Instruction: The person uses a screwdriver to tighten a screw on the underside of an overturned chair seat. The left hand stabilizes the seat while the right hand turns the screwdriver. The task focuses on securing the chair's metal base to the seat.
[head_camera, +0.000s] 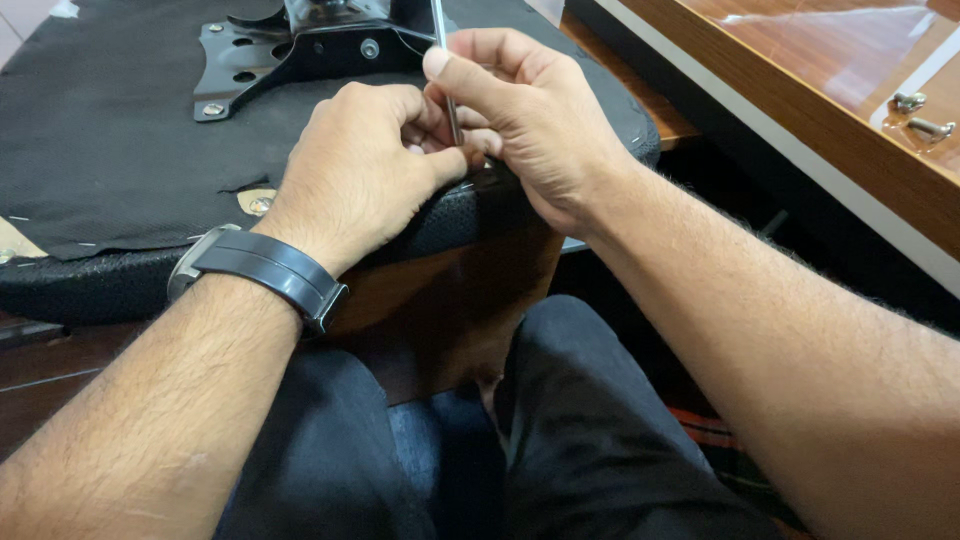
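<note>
An upturned office chair seat (110, 150) lies in front of me, its underside covered in black fabric. A black metal bracket (290, 50) is bolted to it at the top. My right hand (530, 120) grips a thin metal tool shaft (447, 80) that stands nearly upright at the seat's near edge. My left hand (365, 170) is closed beside it, fingers curled against the shaft's lower end and the seat rim. A dark watch (265, 270) sits on my left wrist. What the tool's tip touches is hidden by my fingers.
A wooden table (800, 90) with a pale edge runs along the right, with two loose metal bolts (920, 115) on top. My legs in dark trousers (560, 430) fill the bottom. A small metal fastener (260, 204) shows at a torn spot in the fabric.
</note>
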